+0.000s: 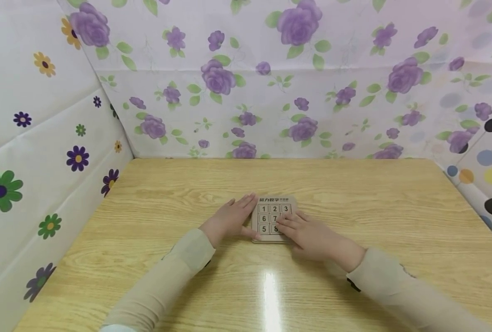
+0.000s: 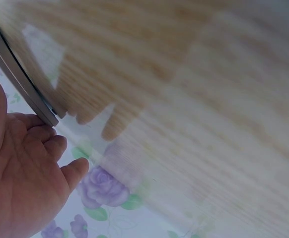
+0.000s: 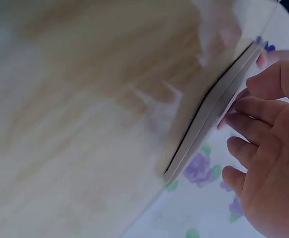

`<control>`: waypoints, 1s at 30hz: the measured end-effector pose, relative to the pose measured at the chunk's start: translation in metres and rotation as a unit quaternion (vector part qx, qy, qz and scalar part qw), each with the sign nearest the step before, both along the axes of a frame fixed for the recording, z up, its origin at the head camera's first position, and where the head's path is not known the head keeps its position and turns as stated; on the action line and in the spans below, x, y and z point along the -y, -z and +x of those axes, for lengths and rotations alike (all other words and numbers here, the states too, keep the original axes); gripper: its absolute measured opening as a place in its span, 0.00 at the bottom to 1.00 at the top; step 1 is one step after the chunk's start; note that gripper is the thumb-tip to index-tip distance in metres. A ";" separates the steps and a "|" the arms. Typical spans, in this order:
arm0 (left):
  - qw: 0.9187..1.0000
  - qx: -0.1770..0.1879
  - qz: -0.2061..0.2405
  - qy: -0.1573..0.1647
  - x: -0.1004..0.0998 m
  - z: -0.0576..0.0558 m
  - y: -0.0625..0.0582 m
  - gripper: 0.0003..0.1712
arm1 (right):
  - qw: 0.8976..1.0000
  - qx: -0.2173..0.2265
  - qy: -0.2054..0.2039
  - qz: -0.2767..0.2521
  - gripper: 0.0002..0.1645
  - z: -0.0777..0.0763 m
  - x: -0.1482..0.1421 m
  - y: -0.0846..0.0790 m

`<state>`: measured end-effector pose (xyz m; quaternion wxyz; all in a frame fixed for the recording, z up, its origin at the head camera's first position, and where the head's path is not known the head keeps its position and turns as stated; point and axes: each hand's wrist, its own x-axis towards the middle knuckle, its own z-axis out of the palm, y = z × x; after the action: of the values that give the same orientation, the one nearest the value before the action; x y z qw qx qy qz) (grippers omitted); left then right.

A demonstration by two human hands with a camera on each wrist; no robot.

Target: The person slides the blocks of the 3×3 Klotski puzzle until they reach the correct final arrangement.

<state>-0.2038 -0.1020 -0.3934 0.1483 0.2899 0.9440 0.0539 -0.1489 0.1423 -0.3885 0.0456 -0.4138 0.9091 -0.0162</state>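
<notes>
A number sliding puzzle lies flat on the wooden table, dark lettering along its top edge. Tiles 1, 2, 3, 6, 7, 5 and part of 8 show; its lower right part is covered by fingers. My left hand rests along the puzzle's left side, fingers stretched toward the upper left corner and thumb at the lower left corner. From the right, my right hand reaches over the puzzle with extended fingertips on its tiles. Both wrist views show the puzzle's thin side edge beside the fingers of the left hand and right hand.
The glossy wooden table extends around the puzzle and reflects a bright light near the front. A purple-flowered cloth hangs behind it, with a flower-patterned cloth on the left and a dotted one on the right.
</notes>
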 end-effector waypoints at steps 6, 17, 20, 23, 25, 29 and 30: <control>1.000 -0.005 -0.002 -0.005 -0.001 -0.001 0.000 0.64 | 1.000 0.014 -0.016 -0.006 0.34 0.005 0.004 -0.001; 1.000 -0.009 -0.012 -0.006 0.000 -0.003 0.001 0.65 | 1.000 0.020 -0.007 -0.014 0.34 0.006 -0.015 -0.002; 1.000 -0.011 -0.008 -0.006 0.000 -0.002 0.001 0.65 | 1.000 0.020 -0.002 -0.015 0.34 0.008 -0.019 -0.002; 1.000 -0.009 -0.007 -0.005 0.000 -0.002 0.000 0.65 | 1.000 0.013 -0.003 -0.017 0.33 0.007 -0.019 -0.003; 1.000 -0.008 -0.008 -0.004 0.000 -0.001 0.000 0.64 | 1.000 0.005 -0.007 -0.022 0.32 0.006 -0.018 -0.003; 1.000 -0.004 -0.008 -0.004 -0.001 0.000 0.000 0.64 | 0.999 -0.004 -0.007 -0.034 0.32 0.000 -0.011 -0.002; 1.000 -0.003 -0.007 -0.003 -0.001 0.000 0.000 0.64 | 0.999 -0.003 -0.006 -0.037 0.32 -0.001 -0.009 -0.002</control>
<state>-0.2037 -0.1013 -0.3933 0.1470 0.2860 0.9457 0.0468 -0.1502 0.1509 -0.3863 0.0278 -0.4202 0.9057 -0.0482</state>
